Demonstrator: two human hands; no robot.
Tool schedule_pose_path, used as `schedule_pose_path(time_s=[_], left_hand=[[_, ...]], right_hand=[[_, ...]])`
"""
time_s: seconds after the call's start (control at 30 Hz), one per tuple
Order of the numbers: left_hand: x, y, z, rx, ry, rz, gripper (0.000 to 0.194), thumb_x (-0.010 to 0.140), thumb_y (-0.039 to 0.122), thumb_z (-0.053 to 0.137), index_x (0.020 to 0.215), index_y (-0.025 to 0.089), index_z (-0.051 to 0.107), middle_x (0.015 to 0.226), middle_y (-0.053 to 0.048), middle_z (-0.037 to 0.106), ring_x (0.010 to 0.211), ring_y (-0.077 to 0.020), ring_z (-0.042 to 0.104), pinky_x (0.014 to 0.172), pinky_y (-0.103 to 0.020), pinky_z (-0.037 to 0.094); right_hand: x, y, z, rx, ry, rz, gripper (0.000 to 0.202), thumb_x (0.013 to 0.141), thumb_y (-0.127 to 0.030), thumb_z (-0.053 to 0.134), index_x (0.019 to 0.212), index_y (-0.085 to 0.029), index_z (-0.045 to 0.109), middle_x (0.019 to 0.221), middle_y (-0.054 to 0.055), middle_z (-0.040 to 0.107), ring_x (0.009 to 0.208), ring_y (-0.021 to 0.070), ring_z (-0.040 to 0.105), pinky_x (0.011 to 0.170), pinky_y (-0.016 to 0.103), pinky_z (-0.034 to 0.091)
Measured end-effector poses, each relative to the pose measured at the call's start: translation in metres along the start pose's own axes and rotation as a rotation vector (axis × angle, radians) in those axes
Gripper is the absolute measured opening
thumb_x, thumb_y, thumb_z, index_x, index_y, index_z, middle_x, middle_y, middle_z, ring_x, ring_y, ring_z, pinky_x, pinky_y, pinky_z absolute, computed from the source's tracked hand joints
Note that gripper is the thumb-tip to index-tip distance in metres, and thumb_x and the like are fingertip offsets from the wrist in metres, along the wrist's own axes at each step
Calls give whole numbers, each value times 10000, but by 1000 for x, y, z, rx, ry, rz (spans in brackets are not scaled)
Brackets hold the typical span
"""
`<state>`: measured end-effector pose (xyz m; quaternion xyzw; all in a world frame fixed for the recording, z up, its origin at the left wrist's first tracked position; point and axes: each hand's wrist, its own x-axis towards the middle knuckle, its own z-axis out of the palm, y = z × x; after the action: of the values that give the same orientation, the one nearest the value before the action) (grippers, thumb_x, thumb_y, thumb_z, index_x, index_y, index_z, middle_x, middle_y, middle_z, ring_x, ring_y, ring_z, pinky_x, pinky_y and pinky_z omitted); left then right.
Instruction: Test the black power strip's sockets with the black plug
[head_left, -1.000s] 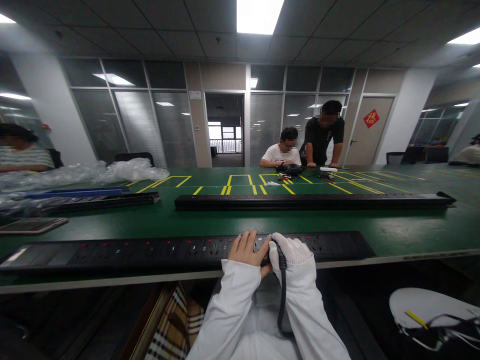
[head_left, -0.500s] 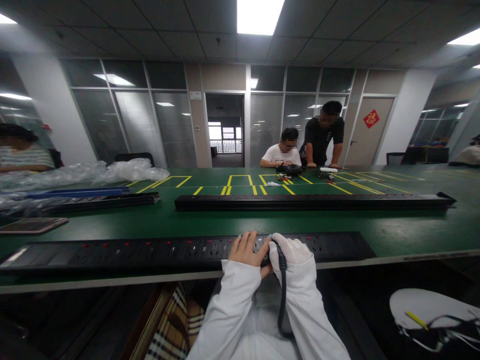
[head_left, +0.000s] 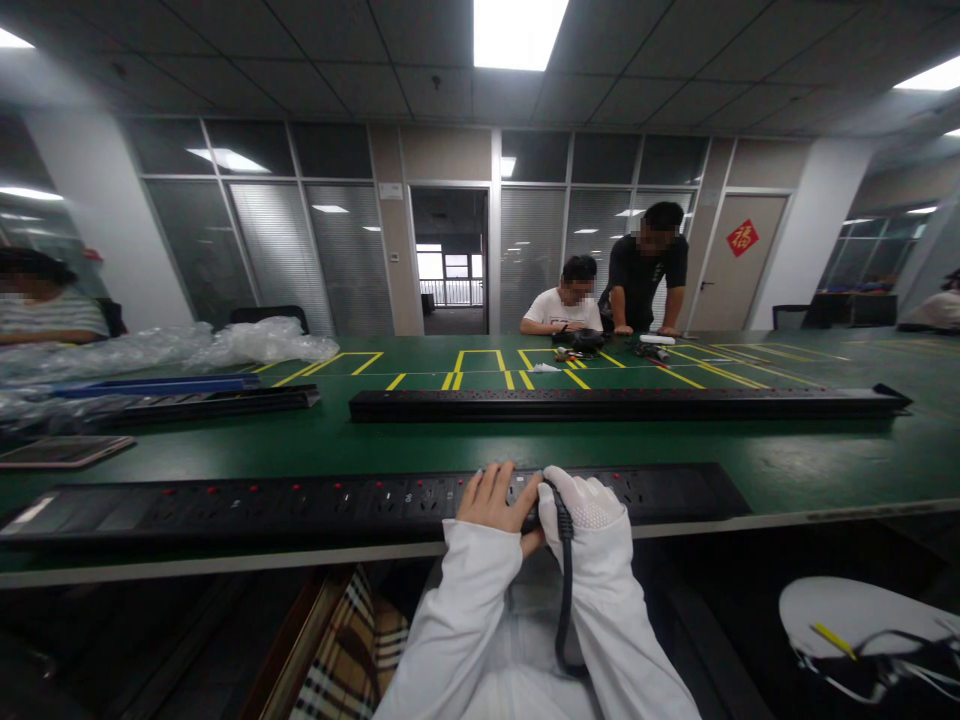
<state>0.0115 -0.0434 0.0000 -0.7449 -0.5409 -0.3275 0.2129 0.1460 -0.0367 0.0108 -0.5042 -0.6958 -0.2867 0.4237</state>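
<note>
A long black socket strip [head_left: 322, 500] with red dots and several outlets lies along the near edge of the green table. My left hand [head_left: 495, 500], bare, rests over it right of the middle, its fingers apart on the strip's top. Close beside it, my right hand [head_left: 589, 508], in a white mesh glove, is closed around the upper end of a thick black cable [head_left: 566, 600]. The cable hangs down over my right sleeve and curves at its lower end. What its upper end meets on the strip is hidden by my fingers.
Another long black strip [head_left: 630, 404] lies farther back on the green table [head_left: 247, 440]. At the left are a phone-like flat device [head_left: 67, 451], bubble wrap [head_left: 262, 340] and metal profiles [head_left: 225, 398]. Two people [head_left: 649, 270] are across the table; another person [head_left: 49, 300] is far left.
</note>
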Motion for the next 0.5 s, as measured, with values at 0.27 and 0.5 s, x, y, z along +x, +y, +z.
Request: schedule_pose_path(time_s=[0.27, 0.5], left_hand=[[0, 0, 1, -17, 10, -3, 543, 621, 455, 615, 1151, 367, 532, 1220, -63, 545, 1119, -280, 475, 934, -412, 328], [-1, -2, 4, -4, 19, 11, 545, 618, 438, 620, 1151, 364, 534, 1217, -52, 547, 1113, -281, 474, 932, -416, 330]], right_hand=[[1, 0, 0, -8, -18, 10, 296, 815, -385, 420, 945, -237, 640, 645, -5, 586, 640, 131, 469, 651, 258, 284], [0, 0, 0, -7, -13, 0, 312, 829, -396, 406, 944, -229, 643, 648, -1, 590, 637, 128, 456, 658, 249, 280]])
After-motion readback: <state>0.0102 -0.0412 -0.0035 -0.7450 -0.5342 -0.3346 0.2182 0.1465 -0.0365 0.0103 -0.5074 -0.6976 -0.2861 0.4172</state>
